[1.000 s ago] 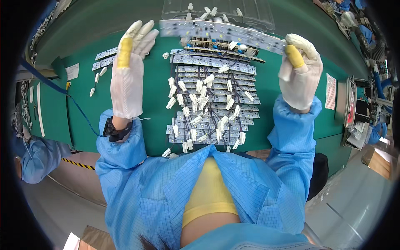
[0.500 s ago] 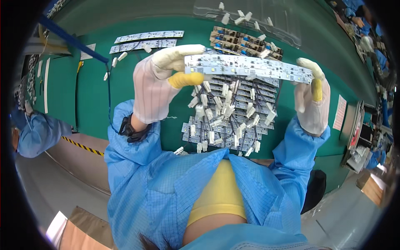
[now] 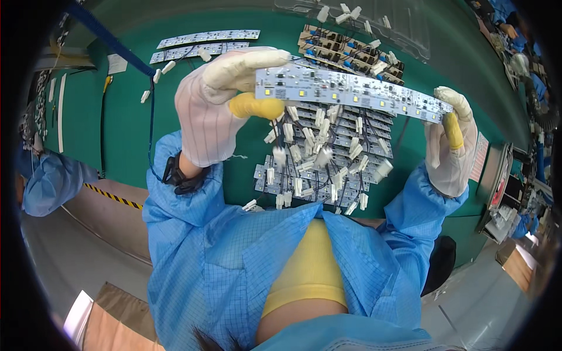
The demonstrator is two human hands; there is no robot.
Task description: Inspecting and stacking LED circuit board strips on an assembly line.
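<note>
Board strip [image 3: 351, 89]: white, smooth, slightly glossy circuit board held in both grips.
Left hand [image 3: 219, 111]: thin white ribbed cloth glove, matt, yellow rubbery fingertip.
Right hand [image 3: 449, 146]: same cloth glove, yellow tip.
Worktop [image 3: 129, 140] beneath the grips: matt green mat.
Sleeves [image 3: 175, 216]: blue gridded cloth.

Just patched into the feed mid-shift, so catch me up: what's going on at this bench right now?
A person in a blue smock and white gloves holds one long LED strip board up over the green table. The left hand pinches one end, the right hand the other. Below it lies a stack of similar boards with white connectors and black leads. Two more strips lie farther back on the left.
</note>
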